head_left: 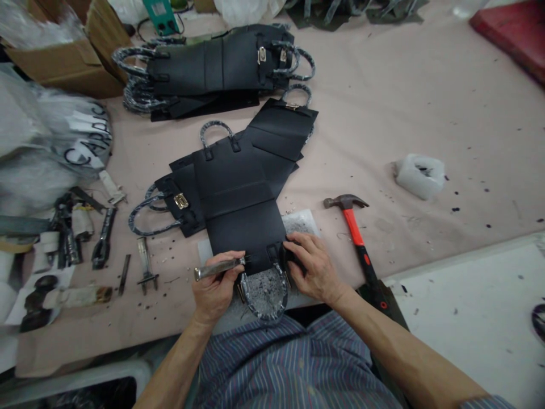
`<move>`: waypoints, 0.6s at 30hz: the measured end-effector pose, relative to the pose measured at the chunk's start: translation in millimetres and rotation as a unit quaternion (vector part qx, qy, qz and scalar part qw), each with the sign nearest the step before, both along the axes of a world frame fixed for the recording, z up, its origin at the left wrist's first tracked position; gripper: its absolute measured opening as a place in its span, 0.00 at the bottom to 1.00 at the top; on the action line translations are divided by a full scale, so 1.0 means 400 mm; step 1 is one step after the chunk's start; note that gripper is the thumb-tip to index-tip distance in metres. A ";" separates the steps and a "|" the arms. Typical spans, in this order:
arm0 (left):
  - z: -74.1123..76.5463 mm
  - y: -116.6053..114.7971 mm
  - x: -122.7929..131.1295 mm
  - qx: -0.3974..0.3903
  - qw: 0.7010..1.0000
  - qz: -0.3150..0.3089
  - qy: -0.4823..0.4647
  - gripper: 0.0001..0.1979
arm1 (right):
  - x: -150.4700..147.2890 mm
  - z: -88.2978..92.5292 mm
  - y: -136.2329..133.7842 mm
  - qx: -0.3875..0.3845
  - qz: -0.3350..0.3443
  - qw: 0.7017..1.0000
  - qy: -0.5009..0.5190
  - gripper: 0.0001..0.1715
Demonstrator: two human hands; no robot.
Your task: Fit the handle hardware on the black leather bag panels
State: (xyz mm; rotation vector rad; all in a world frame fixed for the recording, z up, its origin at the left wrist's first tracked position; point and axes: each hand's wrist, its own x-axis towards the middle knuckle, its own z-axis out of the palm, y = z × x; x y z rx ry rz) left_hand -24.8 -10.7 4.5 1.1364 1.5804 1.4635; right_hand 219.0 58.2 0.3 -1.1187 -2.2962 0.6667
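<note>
My left hand point(216, 292) is closed around a metal pronged punch point(217, 268), which lies nearly level with its tip over the near edge of a black leather bag panel point(244, 227). My right hand point(314, 266) pinches the panel's right edge beside a handle tab. A plastic-wrapped handle point(266, 315) loops from the panel toward my body, above a pale, scuffed board point(300, 221). More black panels point(234, 165) fan out beyond, with wrapped handles and a gold-coloured clasp point(181, 200) on the left one.
A claw hammer point(352, 224) with a red and black handle lies to the right, short of a white block point(420, 176) with a hollow. Further panels point(230, 62) are stacked at the back. On the left are a mallet point(63, 298), a pronged tool point(145, 267) and a cardboard box point(63, 62).
</note>
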 end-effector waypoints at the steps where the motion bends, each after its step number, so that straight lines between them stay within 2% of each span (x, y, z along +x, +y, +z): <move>1: 0.000 0.000 0.000 0.006 1.000 -0.005 0.005 0.08 | 0.000 0.000 0.000 0.001 0.000 1.000 0.000 0.27; 18: 0.006 0.004 0.008 0.010 1.000 0.001 0.016 0.08 | 0.002 -0.004 0.001 0.010 0.002 1.000 0.009 0.27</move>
